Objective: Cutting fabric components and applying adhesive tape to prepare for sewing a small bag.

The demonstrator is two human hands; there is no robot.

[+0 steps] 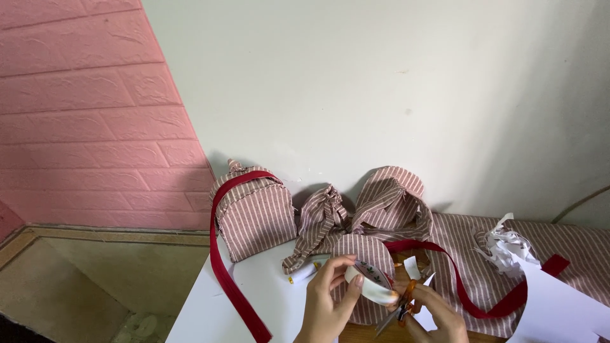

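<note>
Left hand [327,298] holds tape roll [370,281]; right hand [432,317] likely grips scissors [399,311].

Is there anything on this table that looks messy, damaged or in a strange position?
Yes. A crumpled wad of white paper lies on the striped cloth, and the dark red ribbon trails off the white table's front edge. Frayed threads show on the small striped fabric bag.

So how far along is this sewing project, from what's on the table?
One striped fabric bag with a red strap looks assembled, standing by the wall. In hand: the left hand holds a white patterned piece while the right hand works orange-handled scissors on it. Loose striped fabric, red ribbon and paper scraps suggest a second piece remains unfinished.
</note>
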